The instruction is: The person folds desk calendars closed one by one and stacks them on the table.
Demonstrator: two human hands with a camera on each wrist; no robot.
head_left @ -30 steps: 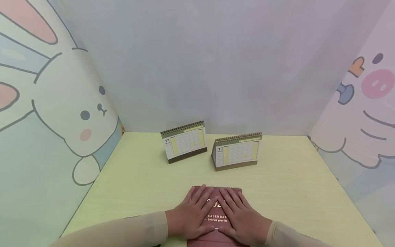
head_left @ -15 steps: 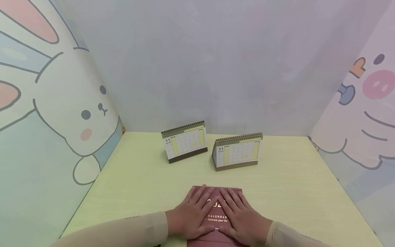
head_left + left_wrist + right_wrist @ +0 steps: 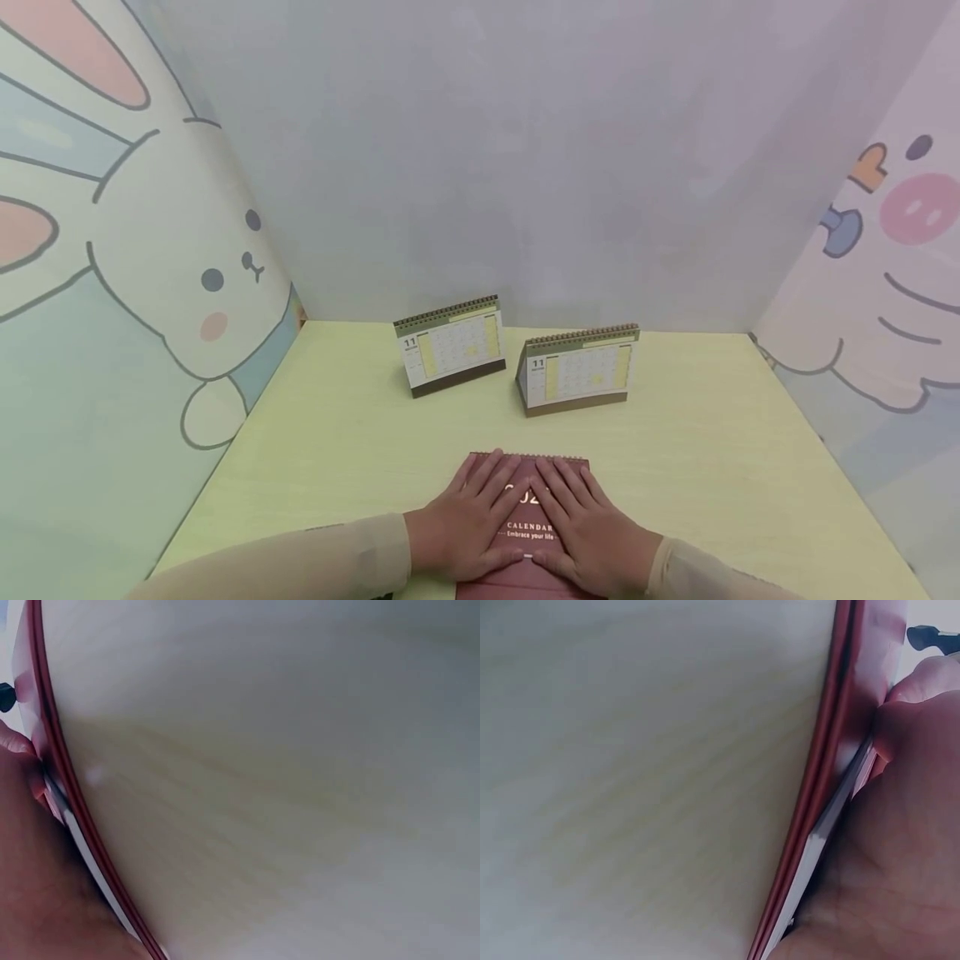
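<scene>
On the pale table (image 3: 337, 450), the left hand (image 3: 467, 527) and right hand (image 3: 598, 529) lie flat, fingers extended, on the near maroon calendar (image 3: 529, 527). Uneven pressure could skew it.

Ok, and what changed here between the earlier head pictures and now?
Nothing visibly moved, and nothing was taken hold of or let go. The left hand and right hand still rest on the red calendar; the dark-based calendar and brown-based calendar stand where they were beyond it.
</scene>
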